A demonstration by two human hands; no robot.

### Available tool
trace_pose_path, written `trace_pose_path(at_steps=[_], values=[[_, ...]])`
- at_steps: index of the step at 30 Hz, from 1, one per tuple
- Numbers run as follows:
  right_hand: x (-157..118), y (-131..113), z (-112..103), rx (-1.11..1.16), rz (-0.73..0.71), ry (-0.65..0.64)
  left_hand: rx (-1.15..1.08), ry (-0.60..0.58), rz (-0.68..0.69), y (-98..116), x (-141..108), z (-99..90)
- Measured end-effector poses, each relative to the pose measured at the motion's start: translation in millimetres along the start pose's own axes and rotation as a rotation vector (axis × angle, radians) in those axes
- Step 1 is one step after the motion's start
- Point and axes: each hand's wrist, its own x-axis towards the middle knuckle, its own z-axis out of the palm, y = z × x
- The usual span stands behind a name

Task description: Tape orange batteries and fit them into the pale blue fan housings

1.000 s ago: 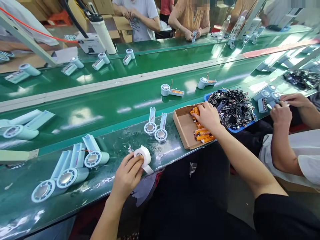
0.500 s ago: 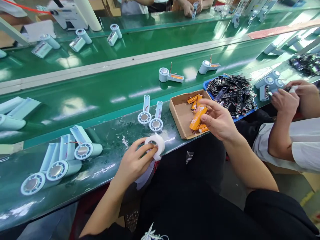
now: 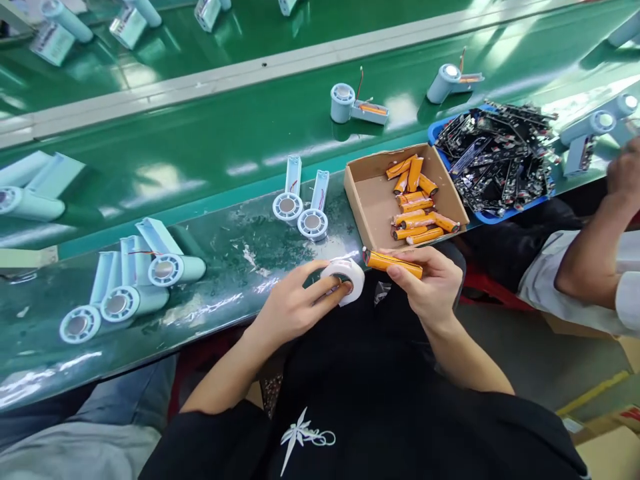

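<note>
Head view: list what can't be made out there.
- Orange cylinder, head view: part of its side, covered by the right hand.
- White tape roll, head view: part of its ring, behind the left hand.
- Blue tray, head view: its floor, under heaped dark boards.
- Co-worker's hand, head view: cut off by the right edge, so anything held is unseen.

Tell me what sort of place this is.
Probably an electronics assembly line in a factory: light-blue housings sit on a green conveyor belt, a blue tray is heaped with circuit boards, and orange battery cells lie in a cardboard box.
</note>
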Motion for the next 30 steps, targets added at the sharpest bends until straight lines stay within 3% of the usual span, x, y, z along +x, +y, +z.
trace_pose_path(at_steps=[7, 11, 16, 19, 21, 27, 30], values=[[-25.2, 10.5, 14.3, -0.147, -0.004, 0.059, 0.103, 0.015, 0.008, 7.0, 8.4, -0.3], [-23.5, 6.0, -1.6, -0.175, 0.173, -0.220, 0.164, -0.004, 0.005, 4.4, 8.6, -6.8], [22.1, -20.6, -26.5, -0.230, 0.357, -0.629, 0.184, -0.041, 0.069, 1.7, 16.8, -15.4], [41.3, -29.1, -27.5, -0.182, 0.423, -0.704, 0.180, -0.048, 0.057, 6.1, 25.0, -15.6], [40.6, -25.0, -20.0, -0.025, 0.444, -0.567, 0.171, -0.019, -0.007, 11.4, 28.8, -11.0], [-3.6, 11.1, 29.5, 0.314, 0.401, 0.183, 0.179, 0.133, -0.248, 32.2, 34.4, 27.1], [-13.1, 20.9, 42.0, 0.302, 0.359, 0.273, 0.172, 0.155, -0.316, 44.4, 37.2, 41.8]])
